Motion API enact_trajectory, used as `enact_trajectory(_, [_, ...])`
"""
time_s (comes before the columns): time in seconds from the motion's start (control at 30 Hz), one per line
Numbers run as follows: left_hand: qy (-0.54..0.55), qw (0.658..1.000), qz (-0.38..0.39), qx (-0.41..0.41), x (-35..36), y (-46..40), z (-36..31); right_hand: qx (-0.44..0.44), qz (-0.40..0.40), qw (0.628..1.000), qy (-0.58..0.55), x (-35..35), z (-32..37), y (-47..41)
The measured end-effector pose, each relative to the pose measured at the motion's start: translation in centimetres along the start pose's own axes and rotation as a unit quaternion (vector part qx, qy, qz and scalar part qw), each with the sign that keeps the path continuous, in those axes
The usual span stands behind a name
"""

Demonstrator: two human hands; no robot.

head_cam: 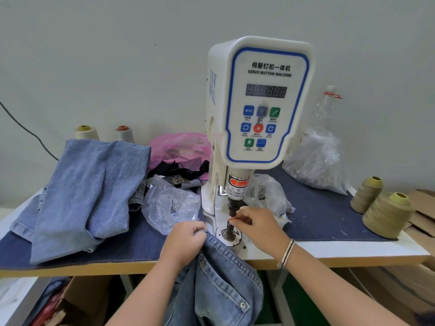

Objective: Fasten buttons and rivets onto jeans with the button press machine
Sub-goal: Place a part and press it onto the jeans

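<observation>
Standing at the middle of the table (329, 251) is one white button press machine (259, 102), its black punch (233, 205) hanging just above the lower die (229, 230). The right hand (257, 228) has its fingers (240, 220) curled in a pinch at the top of the die; whether a button sits between them cannot be told. The left hand (186, 241) grips a bunched edge of the jeans (223, 285), which lie just left of the die and hang over the table's near edge. Two rivets show on their pocket. A second, lighter denim garment (87, 191) is heaped at the left. Four thread cones: two far left (86, 132), two (386, 215) at the right edge. Three clear plastic bags (171, 205), one pink bag (181, 147) and one bottle (324, 109) crowd the machine's sides.
</observation>
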State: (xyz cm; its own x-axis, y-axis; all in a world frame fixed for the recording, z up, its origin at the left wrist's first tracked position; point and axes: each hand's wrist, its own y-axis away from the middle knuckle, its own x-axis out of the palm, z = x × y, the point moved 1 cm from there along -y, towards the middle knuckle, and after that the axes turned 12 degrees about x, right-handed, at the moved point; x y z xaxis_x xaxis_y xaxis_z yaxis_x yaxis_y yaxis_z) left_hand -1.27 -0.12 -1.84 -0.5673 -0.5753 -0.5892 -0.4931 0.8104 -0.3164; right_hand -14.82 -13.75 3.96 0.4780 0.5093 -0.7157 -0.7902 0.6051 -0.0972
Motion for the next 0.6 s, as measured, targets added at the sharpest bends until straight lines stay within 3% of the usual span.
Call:
enact_trajectory(0.17, [0.023, 1.0, 0.002, -0.015, -0.1, 0.0, -0.2, -0.004, -0.003, 0.999, -0.042, -0.1, -0.4, 1.0])
enact_trajectory(0.27, [0.14, 0.99, 0.006, -0.019, -0.7, 0.1, -1.4, -0.018, -0.034, 0.994, -0.101, 0.1, -1.3, 2.9])
enact_trajectory(0.37, [0.256, 0.967, 0.004, -0.008, -1.9, 0.1, -3.3, 0.024, 0.084, 0.988, -0.127, 0.9, -2.2, 5.1])
enact_trajectory(0.5, [0.348, 0.937, -0.021, -0.008, -3.5, -0.8, -5.3, 0.08, 0.245, 0.951, -0.171, 0.4, -2.1, 5.8])
enact_trajectory(0.57, [0.362, 0.932, -0.028, -0.006, -4.1, -1.1, -6.0, 0.073, 0.241, 0.953, -0.171, -0.1, -1.6, 5.8])
enact_trajectory(0.6, [0.363, 0.931, -0.031, -0.006, -4.3, -1.2, -6.3, 0.055, 0.181, 0.972, -0.142, -0.2, -1.4, 5.8])
